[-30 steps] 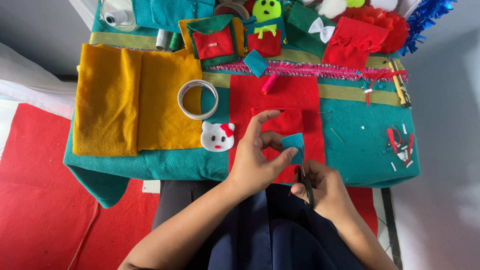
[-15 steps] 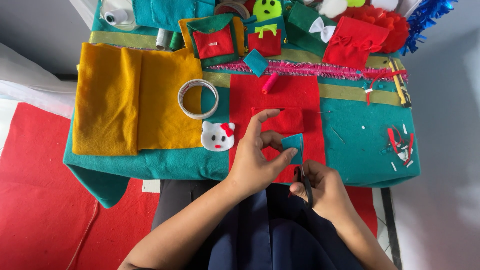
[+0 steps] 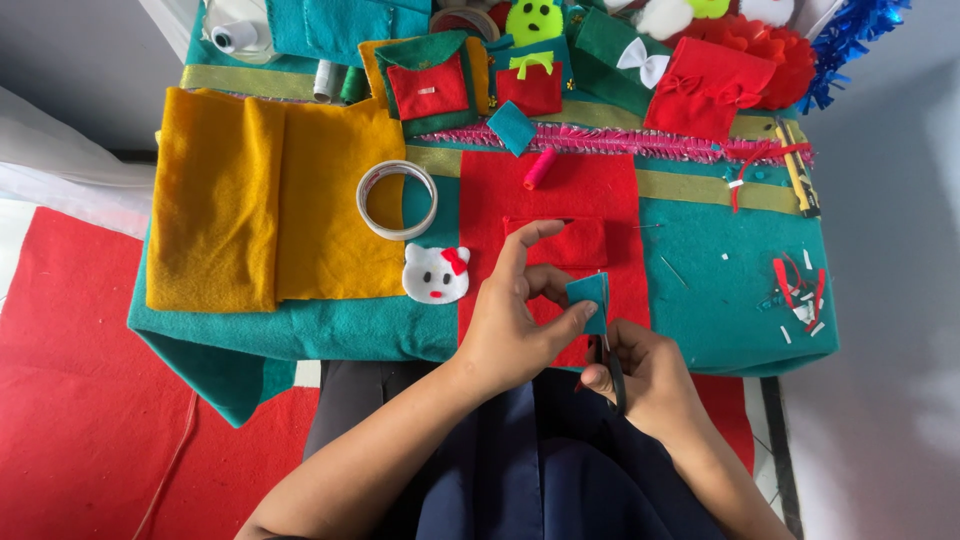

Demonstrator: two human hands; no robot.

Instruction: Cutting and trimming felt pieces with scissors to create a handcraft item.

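Nothing of note has shifted since the earlier frames: both hands remain at the near edge of the table, and the cloth pieces lie as before

Left hand: thumb and middle fingers pinched together on a small teal felt piece, which stands upright between the two hands. Forefinger raised and curved, clear of the piece, its tip over a folded red felt piece lying just beyond the hand

Right hand: fingers curled shut around dark scissors. Handles are hidden in the palm; the blades point up toward the lower edge of the teal felt piece. Whether the blades are touching or cutting it cannot be told

Surroundings, placed from the hands:
- Red felt sheet lies under and beyond both hands, on the teal table cover
- White cat-face cutout with a red bow, just left of the left hand
- Tape roll, beyond the cutout, to the left and further off
- Yellow cloth, folded, well to the left
- Pink thread spool, beyond the hands on the red sheet
- Small red and white scraps, well to the right of the right hand
- Finished felt items in red and green stand along the far edge
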